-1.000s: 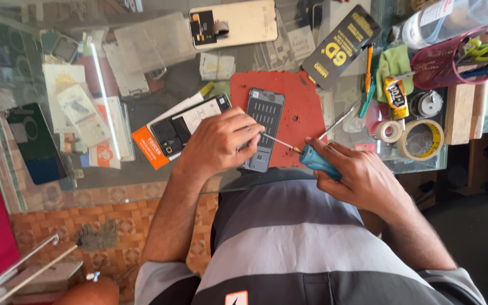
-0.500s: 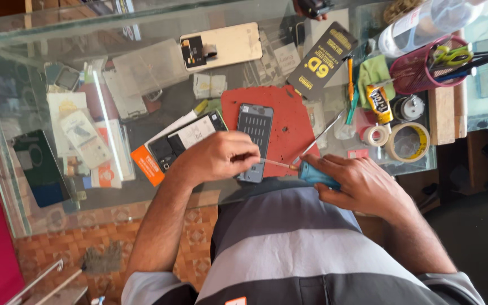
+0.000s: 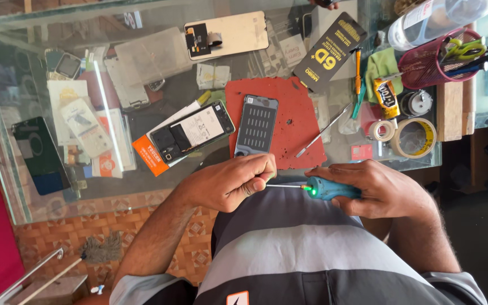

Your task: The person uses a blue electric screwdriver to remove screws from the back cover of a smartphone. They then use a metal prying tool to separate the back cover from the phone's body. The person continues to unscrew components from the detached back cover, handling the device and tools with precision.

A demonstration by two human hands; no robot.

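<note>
While the right hand wraps its fingers around a teal screwdriver, the left hand pinches its thin tip, seemingly to steady it, just off the glass table's near edge above the person's lap. Beyond lies a phone frame on a red mat, an opened phone to its left, tape rolls to its right. Nothing blocks the hands.

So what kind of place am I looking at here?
Most likely a phone repair bench: an opened phone and a bare phone frame lie on a glass table, and the right hand holds a small screwdriver.
</note>
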